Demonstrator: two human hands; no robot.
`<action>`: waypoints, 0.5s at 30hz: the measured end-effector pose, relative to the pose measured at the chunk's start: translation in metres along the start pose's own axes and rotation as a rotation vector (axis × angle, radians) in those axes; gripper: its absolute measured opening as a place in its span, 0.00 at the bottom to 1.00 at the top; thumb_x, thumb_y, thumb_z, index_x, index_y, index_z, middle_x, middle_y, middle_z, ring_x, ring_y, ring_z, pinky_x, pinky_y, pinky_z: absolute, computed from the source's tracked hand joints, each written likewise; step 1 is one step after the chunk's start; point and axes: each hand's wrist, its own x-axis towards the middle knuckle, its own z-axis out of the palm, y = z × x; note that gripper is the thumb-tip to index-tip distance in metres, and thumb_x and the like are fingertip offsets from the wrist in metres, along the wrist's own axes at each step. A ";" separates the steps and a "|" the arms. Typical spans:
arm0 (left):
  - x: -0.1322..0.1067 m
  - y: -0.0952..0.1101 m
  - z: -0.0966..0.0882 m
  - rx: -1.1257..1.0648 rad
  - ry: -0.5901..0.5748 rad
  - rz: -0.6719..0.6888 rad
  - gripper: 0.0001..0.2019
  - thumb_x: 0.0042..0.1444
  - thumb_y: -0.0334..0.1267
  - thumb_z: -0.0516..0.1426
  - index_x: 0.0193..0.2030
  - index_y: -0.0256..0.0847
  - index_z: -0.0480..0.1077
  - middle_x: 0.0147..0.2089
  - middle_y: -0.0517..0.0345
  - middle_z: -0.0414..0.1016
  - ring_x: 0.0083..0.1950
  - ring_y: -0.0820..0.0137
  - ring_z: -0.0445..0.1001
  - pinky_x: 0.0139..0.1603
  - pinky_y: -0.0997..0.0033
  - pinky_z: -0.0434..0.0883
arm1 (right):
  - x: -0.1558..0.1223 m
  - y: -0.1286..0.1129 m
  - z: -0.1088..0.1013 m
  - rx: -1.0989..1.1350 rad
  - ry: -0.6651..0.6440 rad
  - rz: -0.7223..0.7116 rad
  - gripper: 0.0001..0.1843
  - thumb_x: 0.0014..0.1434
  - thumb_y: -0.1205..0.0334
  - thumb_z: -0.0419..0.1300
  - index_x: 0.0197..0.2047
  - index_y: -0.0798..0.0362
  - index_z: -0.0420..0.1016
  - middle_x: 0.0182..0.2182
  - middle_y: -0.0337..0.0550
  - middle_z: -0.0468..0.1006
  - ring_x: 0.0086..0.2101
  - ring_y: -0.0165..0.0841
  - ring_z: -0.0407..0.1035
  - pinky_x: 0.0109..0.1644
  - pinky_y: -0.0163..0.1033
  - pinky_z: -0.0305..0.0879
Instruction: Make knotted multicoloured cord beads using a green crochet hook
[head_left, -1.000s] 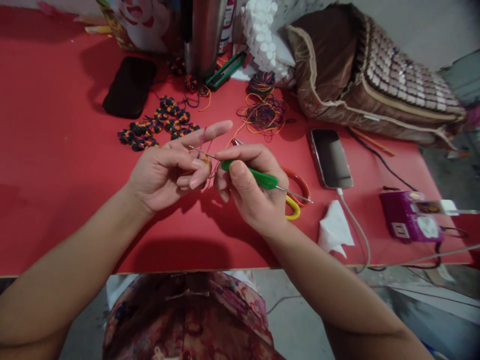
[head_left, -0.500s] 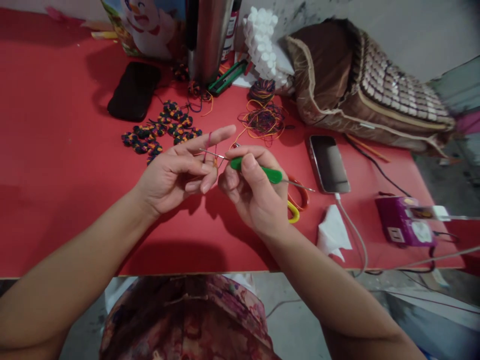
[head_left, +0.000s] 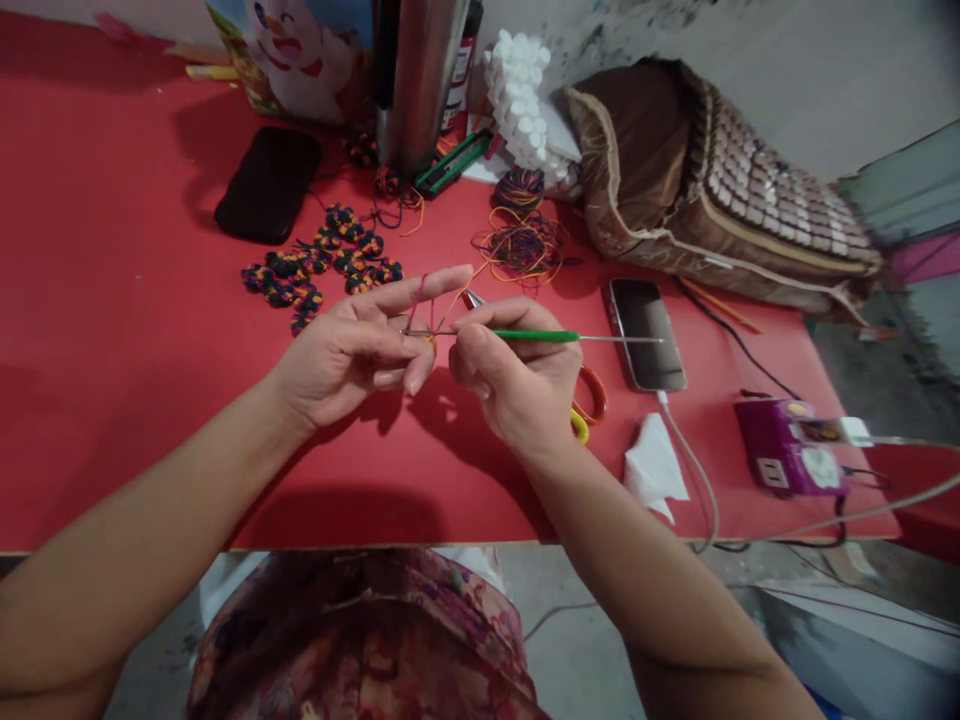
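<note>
My right hand (head_left: 517, 380) is closed round the green handle of a crochet hook (head_left: 536, 336), held level, its thin shaft reaching left to the other hand. My left hand (head_left: 360, 350) pinches a small bit of crochet work at thumb and fingers, with the index finger stretched out. Multicoloured yarn (head_left: 421, 293) loops over that finger and meets the hook's tip. From there a strand runs back to a loose tangle of yarn (head_left: 525, 245) and a wound ball (head_left: 519, 187). Scissors with red and yellow handles (head_left: 592, 395) lie partly hidden behind my right hand.
Finished dark multicoloured crochet pieces (head_left: 300, 270) lie beyond my left hand, near a black phone (head_left: 268, 185). A green box cutter (head_left: 454, 163) and a steel flask (head_left: 424, 90) stand further back. On the right are a charging phone (head_left: 646, 335), tissue (head_left: 655, 465), purple power box (head_left: 787, 445) and brown cushion (head_left: 720, 190).
My right hand has turned the hook so its handle now shows edge-on and lies nearly level. The hook's tip has dropped lower at the left fingers. The view has shifted slightly.
</note>
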 end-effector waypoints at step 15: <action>0.001 -0.002 0.005 -0.026 0.011 -0.027 0.32 0.48 0.24 0.67 0.63 0.36 0.86 0.29 0.58 0.82 0.23 0.77 0.74 0.22 0.79 0.57 | 0.007 -0.004 -0.015 -0.409 -0.199 -0.268 0.06 0.71 0.55 0.72 0.48 0.40 0.92 0.43 0.42 0.91 0.48 0.40 0.86 0.57 0.49 0.84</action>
